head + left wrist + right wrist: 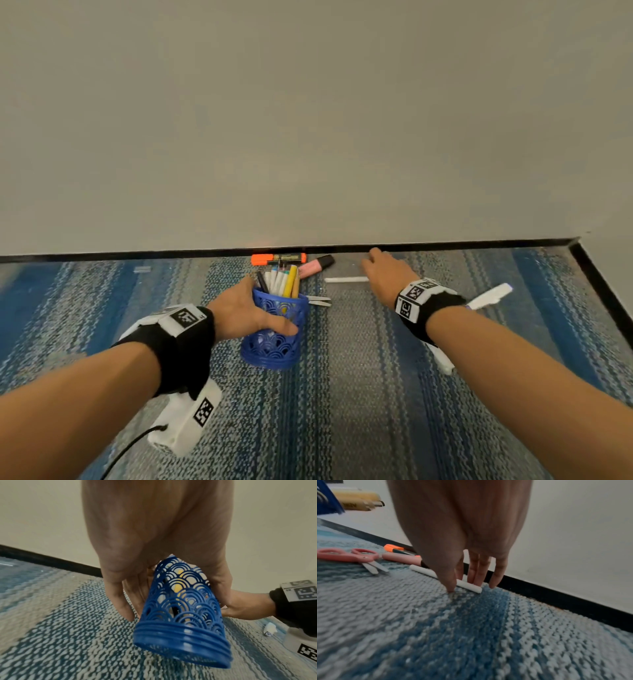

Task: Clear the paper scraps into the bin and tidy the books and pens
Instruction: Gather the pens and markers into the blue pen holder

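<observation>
My left hand [251, 310] grips a blue lattice pen holder [274, 337], thumb on the near side and fingers round the far side. The left wrist view shows the holder [180, 608] tilted, its base off the carpet. Several pens [284, 281] stand in it. My right hand [371, 265] reaches to the wall with straight fingers. Its thumb and fingertips [476, 580] come down on either side of a white pen [423, 570] lying on the carpet. An orange highlighter [277, 258] and a pink highlighter [317, 265] lie by the skirting.
Pink-handled scissors [351, 556] lie on the blue and grey carpet just right of the holder. A small crumpled paper scrap [270, 630] lies on the carpet under my right forearm. The wall and black skirting [445, 245] close off the far side.
</observation>
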The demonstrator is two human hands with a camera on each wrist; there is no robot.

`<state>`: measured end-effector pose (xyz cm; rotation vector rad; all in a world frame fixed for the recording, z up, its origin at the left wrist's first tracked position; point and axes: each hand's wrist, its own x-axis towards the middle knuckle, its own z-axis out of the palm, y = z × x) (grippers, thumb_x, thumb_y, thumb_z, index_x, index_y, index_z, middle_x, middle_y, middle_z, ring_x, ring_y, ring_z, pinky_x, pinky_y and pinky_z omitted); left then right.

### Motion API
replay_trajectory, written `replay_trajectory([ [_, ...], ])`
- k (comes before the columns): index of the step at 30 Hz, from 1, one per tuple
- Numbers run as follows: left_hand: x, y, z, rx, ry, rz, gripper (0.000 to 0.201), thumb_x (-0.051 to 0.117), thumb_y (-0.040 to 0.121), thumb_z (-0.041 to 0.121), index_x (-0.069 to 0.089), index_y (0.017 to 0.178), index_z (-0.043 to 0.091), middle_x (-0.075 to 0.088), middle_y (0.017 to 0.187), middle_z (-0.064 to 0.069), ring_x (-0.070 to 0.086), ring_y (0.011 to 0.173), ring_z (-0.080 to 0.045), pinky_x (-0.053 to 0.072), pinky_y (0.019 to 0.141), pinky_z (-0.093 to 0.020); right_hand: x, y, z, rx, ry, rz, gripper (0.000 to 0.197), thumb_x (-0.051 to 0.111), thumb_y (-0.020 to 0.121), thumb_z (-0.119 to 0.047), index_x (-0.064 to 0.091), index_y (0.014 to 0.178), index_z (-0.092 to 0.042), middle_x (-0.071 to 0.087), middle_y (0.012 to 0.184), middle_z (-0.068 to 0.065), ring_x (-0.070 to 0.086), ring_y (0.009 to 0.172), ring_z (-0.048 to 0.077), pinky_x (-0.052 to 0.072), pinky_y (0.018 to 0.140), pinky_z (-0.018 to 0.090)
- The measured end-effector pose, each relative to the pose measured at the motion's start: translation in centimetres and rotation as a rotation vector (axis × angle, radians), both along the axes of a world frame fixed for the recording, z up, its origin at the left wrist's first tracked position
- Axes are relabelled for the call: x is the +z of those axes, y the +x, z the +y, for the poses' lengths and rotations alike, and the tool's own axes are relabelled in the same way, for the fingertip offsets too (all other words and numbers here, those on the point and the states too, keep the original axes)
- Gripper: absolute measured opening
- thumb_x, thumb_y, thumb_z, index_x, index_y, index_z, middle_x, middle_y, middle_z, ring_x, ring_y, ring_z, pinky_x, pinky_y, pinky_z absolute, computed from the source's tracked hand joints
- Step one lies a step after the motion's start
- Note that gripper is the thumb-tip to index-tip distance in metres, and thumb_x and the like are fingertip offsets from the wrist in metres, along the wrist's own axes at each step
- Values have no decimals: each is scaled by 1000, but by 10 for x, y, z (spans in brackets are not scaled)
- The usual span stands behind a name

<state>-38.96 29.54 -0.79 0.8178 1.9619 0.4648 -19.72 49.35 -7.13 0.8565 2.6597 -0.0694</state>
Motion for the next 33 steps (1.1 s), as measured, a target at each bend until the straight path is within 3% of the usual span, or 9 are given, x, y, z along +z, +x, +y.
replay_trajectory([
  [5,0,0,-4,-105,-92,147,94,85,33,64,47,103,16,64,104,-4,65,93,-25,53,87,-45,5,5,-2,-111,-185,137,14,45,98,-13,45,110,-7,54,108,16,51,87,30,44,75,42],
  [10,13,15,16,-264,-89,239,107,80,32,67,44,120,18,61,110,-1,62,96,-23,51,88,-38,41,29,-1,-499,-665,767,24,50,99,-23,68,99,-7,48,63,-1,47,58,15,36,50,18],
  [12,19,24,26,-298,-59,257,105,85,45,62,41,129,18,60,112,-1,61,98,-24,50,86,-34,64,37,-9,-634,-891,954,21,57,96,-20,70,98,-4,47,63,0,44,53,11,40,48,15],
  [15,22,44,43,-346,-22,261,91,84,59,54,40,128,16,60,115,-2,60,99,-24,50,87,-38,84,49,-19,-621,-1037,898,15,64,90,-18,70,95,-5,51,64,0,48,53,8,44,52,18],
  [19,25,83,67,-361,56,179,83,85,44,61,49,105,19,63,102,-3,63,88,-21,54,80,-43,91,72,-23,-640,-1156,868,26,68,88,-24,66,110,-12,71,85,5,59,61,8,51,61,21],
  [22,23,115,80,-362,114,124,78,88,47,55,50,105,21,64,100,0,62,88,-18,53,77,-37,88,105,1,-850,-966,1036,21,60,94,-18,60,111,-7,71,88,8,62,66,17,53,65,26],
  [25,12,131,85,-372,137,99,98,86,42,59,47,121,18,62,108,-2,62,95,-24,51,89,-46,64,148,33,-700,-290,523,31,55,92,-8,57,123,-11,67,111,13,64,94,29,52,80,37],
  [28,0,135,81,-422,91,138,96,87,55,51,38,131,17,57,117,-3,59,102,-26,49,91,-44,33,179,34,-411,-96,-94,58,52,91,-5,37,144,-24,37,146,9,43,128,33,43,99,47],
  [33,-9,124,70,-422,80,157,99,87,58,47,35,137,19,57,121,-3,59,105,-25,49,91,-40,11,190,23,-344,82,-212,41,43,99,-22,37,139,-14,38,142,9,35,130,31,37,100,50],
])
